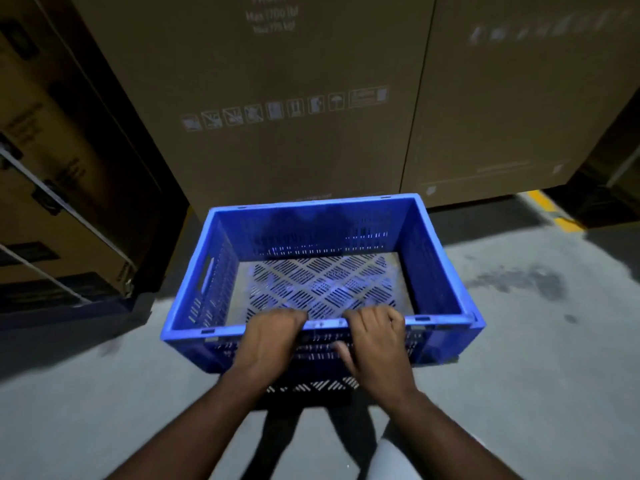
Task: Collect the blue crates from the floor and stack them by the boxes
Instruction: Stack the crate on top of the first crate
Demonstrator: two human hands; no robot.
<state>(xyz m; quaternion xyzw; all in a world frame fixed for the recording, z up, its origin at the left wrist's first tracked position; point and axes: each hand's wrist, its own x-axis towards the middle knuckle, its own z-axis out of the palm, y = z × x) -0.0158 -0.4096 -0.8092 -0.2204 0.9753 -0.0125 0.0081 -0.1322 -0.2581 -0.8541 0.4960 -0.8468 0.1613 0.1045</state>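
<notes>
The crate (320, 271) sits in the middle, in front of the large cardboard boxes (294, 98) that stand behind it, its far wall close to them. Both hands grip its near rim side by side, the left hand (268, 336) left of the right hand (375, 341). Strapped cartons (59, 188) stand to the left, and the floor (540, 358) spreads right, a painted floor line (550, 211) running back beside the boxes.

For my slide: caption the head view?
Both hands, left hand and right hand, grip a blue crate before cardboard boxes.
</notes>
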